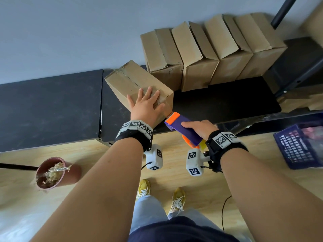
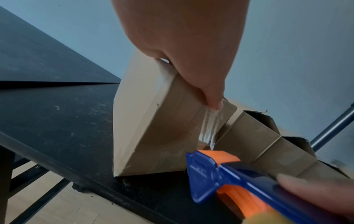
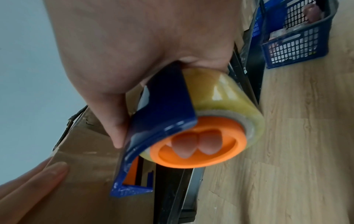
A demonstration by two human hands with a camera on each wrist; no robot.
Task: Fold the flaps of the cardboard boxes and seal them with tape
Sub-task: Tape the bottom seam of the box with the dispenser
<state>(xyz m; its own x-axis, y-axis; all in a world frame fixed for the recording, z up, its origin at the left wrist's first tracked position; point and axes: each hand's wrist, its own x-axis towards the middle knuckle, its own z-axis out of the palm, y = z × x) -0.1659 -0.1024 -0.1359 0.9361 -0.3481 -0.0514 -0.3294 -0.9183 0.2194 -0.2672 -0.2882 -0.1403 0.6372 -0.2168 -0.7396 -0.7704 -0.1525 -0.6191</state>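
Note:
A closed cardboard box (image 1: 132,79) lies on the black table (image 1: 52,105), clear tape along its top seam. My left hand (image 1: 146,103) presses flat on its near end, fingers spread; the thumb (image 2: 214,98) touches the tape strip (image 2: 208,128) running down the box's end face (image 2: 168,136). My right hand (image 1: 197,128) grips the blue and orange tape dispenser (image 1: 181,126), its cutter end at the box's near corner. Two fingertips (image 3: 195,142) poke through the orange core of the yellowish tape roll (image 3: 220,97).
Several more cardboard boxes (image 1: 209,53) stand in a row at the back right of the table. A blue plastic basket (image 1: 300,144) sits on the floor at right, a brown flowerpot (image 1: 52,173) at left. A dark metal pole (image 1: 283,11) rises at the far right.

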